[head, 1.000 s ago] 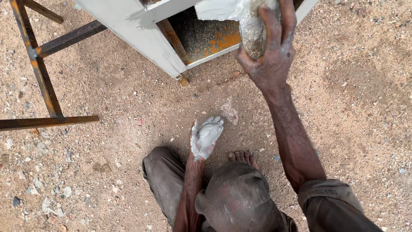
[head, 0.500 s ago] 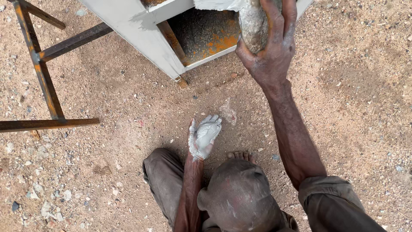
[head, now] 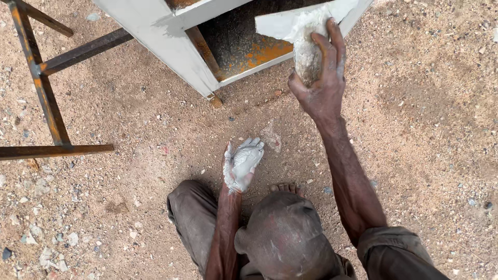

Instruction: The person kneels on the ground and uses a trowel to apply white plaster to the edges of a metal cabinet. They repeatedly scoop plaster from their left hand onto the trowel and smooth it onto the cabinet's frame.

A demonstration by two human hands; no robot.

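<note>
My right hand [head: 322,91] is raised in front of me, gripping a grey-white lump of paste [head: 306,54] that sits in a torn white plastic bag [head: 284,23]. The lump hangs at the open front of a white-painted metal box [head: 155,36] with a rusty orange floor [head: 259,52]. Lower down, over the sand, my left hand [head: 243,165] is palm up with fingers spread. It is coated in white paste and holds nothing.
A rusty steel frame [head: 44,93] stands on the sandy, pebbly ground [head: 129,171] at the left. My bare toes [head: 284,187] and dark trouser knees [head: 189,212] are at the bottom, with a head [head: 285,233] in view there.
My right hand has drawn the lump a little back from the box opening toward me, and more of the white bag shows. My left hand has stayed in place.
</note>
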